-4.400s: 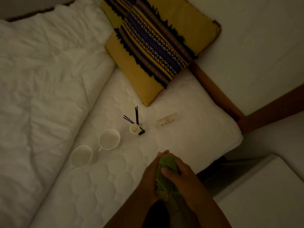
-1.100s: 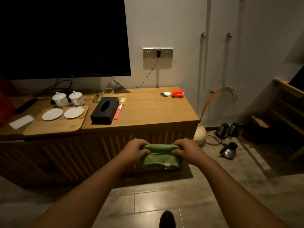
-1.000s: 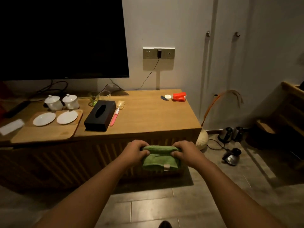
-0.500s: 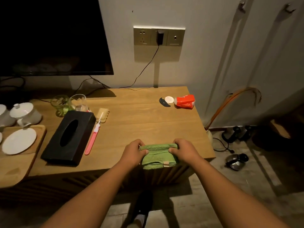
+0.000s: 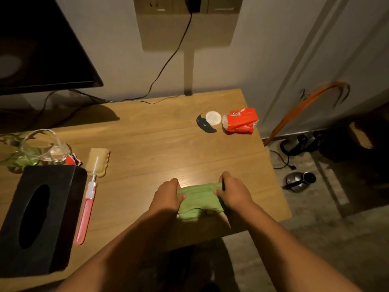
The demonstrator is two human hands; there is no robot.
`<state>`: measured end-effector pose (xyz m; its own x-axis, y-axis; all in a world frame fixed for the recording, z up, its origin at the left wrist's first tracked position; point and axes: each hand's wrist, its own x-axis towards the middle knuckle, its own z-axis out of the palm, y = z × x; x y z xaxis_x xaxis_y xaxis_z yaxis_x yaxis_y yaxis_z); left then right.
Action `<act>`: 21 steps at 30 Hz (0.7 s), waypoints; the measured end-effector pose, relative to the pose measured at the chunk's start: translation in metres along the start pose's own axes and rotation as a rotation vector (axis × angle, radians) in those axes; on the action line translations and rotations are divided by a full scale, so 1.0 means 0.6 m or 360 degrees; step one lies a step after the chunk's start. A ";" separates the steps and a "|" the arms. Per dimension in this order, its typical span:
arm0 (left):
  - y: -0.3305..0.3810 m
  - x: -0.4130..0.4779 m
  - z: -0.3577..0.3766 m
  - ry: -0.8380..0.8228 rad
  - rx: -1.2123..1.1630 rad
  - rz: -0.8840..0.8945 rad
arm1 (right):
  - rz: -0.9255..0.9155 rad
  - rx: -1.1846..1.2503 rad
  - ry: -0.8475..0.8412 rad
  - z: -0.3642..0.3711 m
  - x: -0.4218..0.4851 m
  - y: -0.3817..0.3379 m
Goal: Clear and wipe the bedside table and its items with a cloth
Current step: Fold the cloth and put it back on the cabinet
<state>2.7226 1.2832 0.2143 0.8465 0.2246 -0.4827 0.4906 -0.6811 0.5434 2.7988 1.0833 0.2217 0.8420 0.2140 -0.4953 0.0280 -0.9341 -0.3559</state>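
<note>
A folded green cloth (image 5: pixel 200 200) is held between both of my hands over the near right part of a wooden cabinet top (image 5: pixel 164 148). My left hand (image 5: pixel 167 197) grips its left end and my right hand (image 5: pixel 232 193) grips its right end. I cannot tell whether the cloth rests on the wood or hangs just above it. The bedside table and the bed are out of view.
A black tissue box (image 5: pixel 39 216) stands at the left, with a pink-handled brush (image 5: pixel 87 209) beside it and glassware (image 5: pixel 40 148) behind. A red packet (image 5: pixel 241 121), a white disc (image 5: pixel 213 118) and a dark scrap (image 5: pixel 204 125) lie at the back right. Kettles (image 5: pixel 300 180) sit on the floor.
The view has turned from the bed to the wooden cabinet and closed in on it. Both hands, still gripping the green cloth, have moved forward over the cabinet top.
</note>
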 end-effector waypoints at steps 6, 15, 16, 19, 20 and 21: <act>0.007 0.008 -0.013 -0.0094 0.0457 0.0036 | 0.0068 -0.0100 0.0124 0.007 -0.013 -0.004; 0.125 -0.061 0.035 -0.0200 0.1021 0.0591 | 0.0412 0.0383 0.0327 0.002 -0.165 0.060; 0.139 -0.081 0.055 -0.0267 0.1034 0.0681 | 0.0465 0.0449 0.0321 0.005 -0.195 0.078; 0.183 -0.158 0.138 -0.0501 0.1124 0.1073 | 0.0680 0.0560 0.0345 0.033 -0.321 0.148; 0.197 -0.191 0.167 -0.0607 0.1164 0.1197 | 0.0750 0.0574 0.0375 0.053 -0.373 0.172; 0.205 -0.222 0.195 -0.0698 0.1186 0.1291 | 0.0825 0.0599 0.0378 0.072 -0.420 0.188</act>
<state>2.6460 1.0882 0.2650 0.6401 -0.6194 -0.4545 -0.5212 -0.7848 0.3354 2.5662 0.9362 0.2719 0.7926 -0.3431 -0.5041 -0.5641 -0.7266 -0.3923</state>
